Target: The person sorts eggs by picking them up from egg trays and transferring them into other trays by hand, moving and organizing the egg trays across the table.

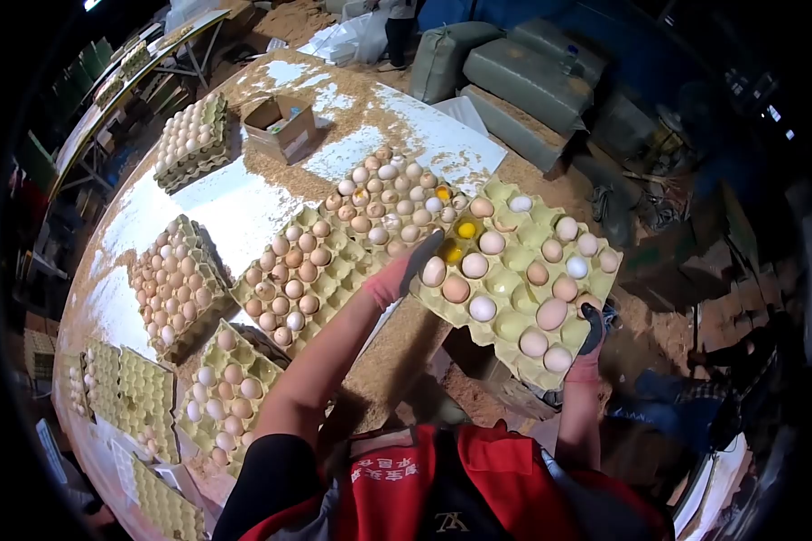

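Both my hands wear gloves with pink cuffs and dark palms and fingers. My left hand (pixel 417 261) is closed on the left edge of a pale yellow-green egg tray (pixel 512 325). On its right edge, my right hand (pixel 592 335) grips the same tray, thumb on top. The tray is tilted in front of me, partly filled with brown and white eggs (pixel 551 314). Two cups by my left hand hold broken egg with a yellow yolk (pixel 466 230). Just beyond lies another egg tray (pixel 383 203), nearly full, also with broken eggs. My fingers beneath the held tray are hidden.
A table scattered with husks bears several egg trays, among them a tall stack (pixel 192 144), a full tray (pixel 173 290) and bare trays (pixel 144 401). An open cardboard box (pixel 281 131) stands towards the back. Wrapped bales (pixel 532 72) lie beyond; a person (pixel 399 32) stands there.
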The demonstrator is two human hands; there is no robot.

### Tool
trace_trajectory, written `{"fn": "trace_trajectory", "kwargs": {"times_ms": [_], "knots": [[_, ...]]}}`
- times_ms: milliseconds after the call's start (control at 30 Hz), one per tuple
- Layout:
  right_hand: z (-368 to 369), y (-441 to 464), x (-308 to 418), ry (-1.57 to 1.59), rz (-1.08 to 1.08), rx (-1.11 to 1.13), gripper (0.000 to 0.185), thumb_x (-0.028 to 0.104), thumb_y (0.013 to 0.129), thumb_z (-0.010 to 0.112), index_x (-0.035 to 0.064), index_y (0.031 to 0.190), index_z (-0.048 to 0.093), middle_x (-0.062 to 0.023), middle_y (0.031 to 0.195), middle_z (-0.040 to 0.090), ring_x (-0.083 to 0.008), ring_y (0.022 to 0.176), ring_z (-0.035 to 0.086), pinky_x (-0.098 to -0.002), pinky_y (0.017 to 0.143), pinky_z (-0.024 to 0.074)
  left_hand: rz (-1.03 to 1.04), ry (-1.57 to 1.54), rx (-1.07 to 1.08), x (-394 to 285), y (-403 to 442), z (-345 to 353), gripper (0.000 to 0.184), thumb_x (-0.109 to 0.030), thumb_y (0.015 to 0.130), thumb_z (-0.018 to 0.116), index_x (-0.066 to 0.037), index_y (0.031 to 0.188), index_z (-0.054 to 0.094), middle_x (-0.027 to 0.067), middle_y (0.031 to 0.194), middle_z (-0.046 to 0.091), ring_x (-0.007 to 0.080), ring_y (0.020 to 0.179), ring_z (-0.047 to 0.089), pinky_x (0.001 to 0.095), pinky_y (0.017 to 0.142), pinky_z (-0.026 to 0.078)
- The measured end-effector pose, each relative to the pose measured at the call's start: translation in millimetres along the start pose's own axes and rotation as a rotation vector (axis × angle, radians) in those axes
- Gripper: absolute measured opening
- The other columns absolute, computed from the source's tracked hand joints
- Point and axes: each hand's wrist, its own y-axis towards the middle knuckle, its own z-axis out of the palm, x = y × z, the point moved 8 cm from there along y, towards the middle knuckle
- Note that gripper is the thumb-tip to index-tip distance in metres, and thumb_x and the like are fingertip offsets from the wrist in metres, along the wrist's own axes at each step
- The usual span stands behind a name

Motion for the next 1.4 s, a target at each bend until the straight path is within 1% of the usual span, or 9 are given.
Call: {"fn": "trace_trajectory", "kwargs": {"times_ms": [167,267,433,567,667,733,967,1200,1400], "knots": [[-19.3,54.9,-4.5,-0.006,0.002,0.007,0.039,0.016,0.091,0.060,-0.0022,0.125,0.055,-0.0125,0.118,0.060,-0.0230,0.113,0.057,-0.0379,0.100,0.0462,0.090,0.118,-0.063,16.7,25.0,1.1,0.054,-0.025,0.100,0.050,-0.004,0.147,0.035,0.0085,0.147,0.042,0.0200,0.134,0.040,0.0333,0.114,0.029],[-62.0,110.1,-41.6,0.139,0.091,0.029,0.035,0.015,0.090,0.059,-0.0055,0.118,0.059,-0.0123,0.119,0.061,-0.0243,0.112,0.058,-0.0373,0.100,0.0454,-0.240,-0.378,-0.276,48.6,35.3,-11.4,0.044,-0.024,0.103,0.041,-0.002,0.142,0.044,0.0076,0.141,0.050,0.0169,0.130,0.045,0.0304,0.111,0.033],[-31.4,139.3,-34.2,0.111,0.205,0.051,0.034,0.014,0.092,0.058,-0.0045,0.120,0.058,-0.0129,0.120,0.061,-0.0239,0.111,0.058,-0.0370,0.099,0.0457,-0.389,-0.318,-0.329,82.8,47.6,-22.5,0.056,-0.040,0.101,0.048,-0.004,0.143,0.044,0.0080,0.141,0.048,0.0172,0.126,0.046,0.0318,0.107,0.035],[-30.1,151.5,-29.2,0.023,0.216,0.075,0.033,0.015,0.093,0.056,-0.0038,0.120,0.058,-0.0130,0.119,0.062,-0.0236,0.110,0.059,-0.0370,0.098,0.0460,-0.361,0.372,-0.611,16.0,60.2,-32.1,0.047,-0.030,0.091,0.061,-0.001,0.128,0.056,0.0198,0.117,0.060,0.0303,0.103,0.059,0.0385,0.093,0.046],[-28.7,156.0,-27.0,-0.068,0.203,0.082,0.032,0.015,0.094,0.055,-0.0032,0.120,0.059,-0.0130,0.119,0.062,-0.0233,0.110,0.059,-0.0370,0.098,0.0462,-0.054,0.681,-0.520,-15.1,82.1,14.0,0.053,-0.026,0.083,0.066,-0.005,0.129,0.051,0.0233,0.135,0.046,0.0423,0.130,0.039,0.0493,0.111,0.031],[-25.7,161.1,-24.8,-0.182,0.168,0.095,0.032,0.015,0.095,0.054,-0.0028,0.120,0.059,-0.0130,0.118,0.062,-0.0232,0.109,0.059,-0.0370,0.098,0.0463,-0.125,0.641,-0.162,-35.1,120.5,46.7,0.067,-0.019,0.077,0.066,-0.009,0.139,0.045,0.0210,0.151,0.033,0.0401,0.143,0.024,0.0493,0.119,0.016],[15.5,150.6,14.7,-1.172,-0.531,0.313,0.030,0.018,0.098,0.048,-0.0009,0.118,0.060,-0.0122,0.116,0.064,-0.0217,0.107,0.060,-0.0369,0.096,0.0470,0.033,0.434,-0.234,-47.4,132.8,55.6,0.065,-0.037,0.090,0.062,-0.010,0.145,0.041,0.0185,0.145,0.042,0.0412,0.137,0.033,0.0493,0.113,0.027],[53.2,141.0,30.2,-1.288,-0.643,0.375,0.029,0.014,0.095,0.053,-0.0019,0.118,0.060,-0.0141,0.115,0.064,-0.0249,0.105,0.061,-0.0382,0.095,0.0475,0.067,0.449,-0.260,-45.8,130.2,45.2,0.070,-0.039,0.089,0.063,-0.010,0.147,0.037,0.0194,0.149,0.035,0.0421,0.139,0.029,0.0507,0.113,0.025],[-10.1,169.7,-0.5,-0.936,-0.300,0.176,0.027,0.017,0.096,0.053,-0.0005,0.115,0.062,-0.0111,0.109,0.065,-0.0225,0.099,0.062,-0.0363,0.089,0.0498,-0.125,0.668,-0.426,-39.8,147.8,-9.2,0.077,-0.044,0.089,0.059,-0.002,0.147,0.030,0.0224,0.151,0.028,0.0452,0.140,0.024,0.0515,0.116,0.019]]}}
